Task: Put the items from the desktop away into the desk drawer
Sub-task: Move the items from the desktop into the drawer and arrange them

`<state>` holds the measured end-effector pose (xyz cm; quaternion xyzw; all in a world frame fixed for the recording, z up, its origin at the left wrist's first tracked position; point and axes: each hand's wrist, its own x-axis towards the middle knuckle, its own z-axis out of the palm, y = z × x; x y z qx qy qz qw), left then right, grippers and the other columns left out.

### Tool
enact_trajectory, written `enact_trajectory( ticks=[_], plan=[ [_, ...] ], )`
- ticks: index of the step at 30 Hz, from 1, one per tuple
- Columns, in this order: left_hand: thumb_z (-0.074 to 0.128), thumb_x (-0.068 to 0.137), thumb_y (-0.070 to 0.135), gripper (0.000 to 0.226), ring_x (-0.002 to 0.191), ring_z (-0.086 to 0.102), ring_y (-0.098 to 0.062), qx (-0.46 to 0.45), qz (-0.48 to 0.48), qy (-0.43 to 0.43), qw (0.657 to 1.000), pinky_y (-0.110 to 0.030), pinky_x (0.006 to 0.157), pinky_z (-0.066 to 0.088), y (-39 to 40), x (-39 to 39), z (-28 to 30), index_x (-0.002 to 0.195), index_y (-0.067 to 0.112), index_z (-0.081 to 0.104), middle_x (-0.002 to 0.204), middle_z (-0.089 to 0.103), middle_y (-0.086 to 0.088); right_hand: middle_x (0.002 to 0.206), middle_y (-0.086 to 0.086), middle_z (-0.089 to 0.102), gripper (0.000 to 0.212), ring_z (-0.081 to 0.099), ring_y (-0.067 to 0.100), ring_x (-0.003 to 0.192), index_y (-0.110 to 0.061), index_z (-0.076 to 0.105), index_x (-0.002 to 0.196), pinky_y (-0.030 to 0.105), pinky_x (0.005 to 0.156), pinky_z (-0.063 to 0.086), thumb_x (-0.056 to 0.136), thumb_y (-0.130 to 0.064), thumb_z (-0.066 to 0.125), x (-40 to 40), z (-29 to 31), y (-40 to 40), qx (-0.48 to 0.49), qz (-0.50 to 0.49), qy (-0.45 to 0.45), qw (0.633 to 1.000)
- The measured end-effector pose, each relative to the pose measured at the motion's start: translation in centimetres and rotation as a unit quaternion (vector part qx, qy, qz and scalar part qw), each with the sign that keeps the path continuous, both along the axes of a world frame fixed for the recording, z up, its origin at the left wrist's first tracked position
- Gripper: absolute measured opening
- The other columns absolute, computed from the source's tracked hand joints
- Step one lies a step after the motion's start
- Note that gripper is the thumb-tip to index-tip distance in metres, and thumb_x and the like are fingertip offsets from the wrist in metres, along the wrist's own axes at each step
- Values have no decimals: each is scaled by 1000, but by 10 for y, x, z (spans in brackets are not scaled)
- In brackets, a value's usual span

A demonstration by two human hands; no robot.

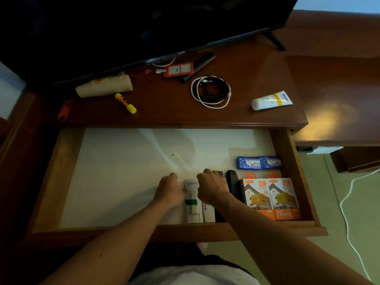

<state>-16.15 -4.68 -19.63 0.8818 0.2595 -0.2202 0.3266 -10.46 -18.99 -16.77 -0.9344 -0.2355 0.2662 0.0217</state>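
An open wooden desk drawer fills the lower middle of the frame, and inside it a person's left hand and right hand, both with fingers curled, press against either side of a long white packaged item whose long axis runs from the drawer's front edge toward the top of the frame. Right of it lie a black remote, two orange charger boxes and a blue soap pack. On the desktop above remain a yellow highlighter, coiled cables and a white tube.

"25W" on both orange charger boxes; "LUX" on the blue packets.
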Motion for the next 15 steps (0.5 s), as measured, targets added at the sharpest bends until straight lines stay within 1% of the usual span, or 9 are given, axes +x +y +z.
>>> enact_trajectory(
  ticks=[2, 5, 7, 8, 10, 12, 14, 15],
  plan=[
    [69, 88, 34, 58, 117, 56, -27, 24, 21, -39, 999, -37, 95, 50, 23, 11, 18, 138, 16, 48, 135, 52, -10, 121, 9, 58, 32, 57, 28, 109, -13, 60, 122, 42, 94, 51, 90, -17, 60, 9, 13, 24, 50, -10, -36, 998],
    [65, 91, 26, 43, 109, 57, -25, 68, 48, -116, 990, -30, 80, 46, 62, 28, 52, 131, 15, 53, 129, 54, -8, 125, 7, 60, 37, 59, 26, 109, -17, 60, 130, 41, 92, 52, 94, -20, 55, 26, 34, 67, 157, -46, -83, 983],
    [64, 91, 22, 38, 108, 56, -26, 98, 68, -167, 979, -30, 78, 42, 92, 38, 75, 127, 13, 56, 126, 56, -9, 125, 7, 60, 36, 60, 27, 109, -17, 61, 129, 42, 89, 54, 95, -22, 55, 39, 49, 101, 214, -49, -107, 970],
    [63, 91, 21, 36, 109, 55, -28, 114, 78, -188, 972, -30, 78, 41, 107, 43, 85, 126, 13, 57, 124, 57, -9, 122, 8, 61, 33, 60, 28, 107, -15, 62, 126, 42, 87, 55, 94, -22, 55, 45, 57, 117, 237, -47, -116, 963],
    [62, 91, 19, 34, 108, 55, -29, 136, 97, -214, 962, -32, 76, 40, 136, 56, 101, 125, 15, 58, 123, 56, -8, 111, 9, 60, 25, 59, 30, 100, -13, 64, 115, 43, 80, 55, 93, -21, 55, 59, 72, 150, 267, -44, -127, 954],
    [61, 89, 17, 33, 105, 55, -30, 153, 112, -236, 953, -35, 74, 43, 164, 71, 113, 122, 16, 59, 121, 56, -8, 106, 10, 57, 22, 58, 32, 97, -10, 62, 110, 42, 77, 54, 92, -19, 55, 73, 84, 179, 278, -41, -133, 950],
    [61, 85, 17, 35, 108, 56, -33, 169, 117, -257, 944, -41, 81, 49, 188, 88, 122, 121, 17, 60, 120, 57, -8, 108, 12, 56, 21, 57, 32, 98, -9, 60, 110, 37, 74, 49, 92, -18, 56, 88, 89, 203, 275, -42, -135, 951],
    [61, 85, 17, 37, 111, 55, -33, 179, 112, -261, 942, -42, 85, 50, 198, 96, 125, 122, 16, 60, 122, 57, -9, 110, 12, 56, 21, 56, 32, 100, -8, 59, 111, 36, 74, 46, 93, -19, 57, 95, 90, 213, 270, -45, -135, 952]
  ],
)
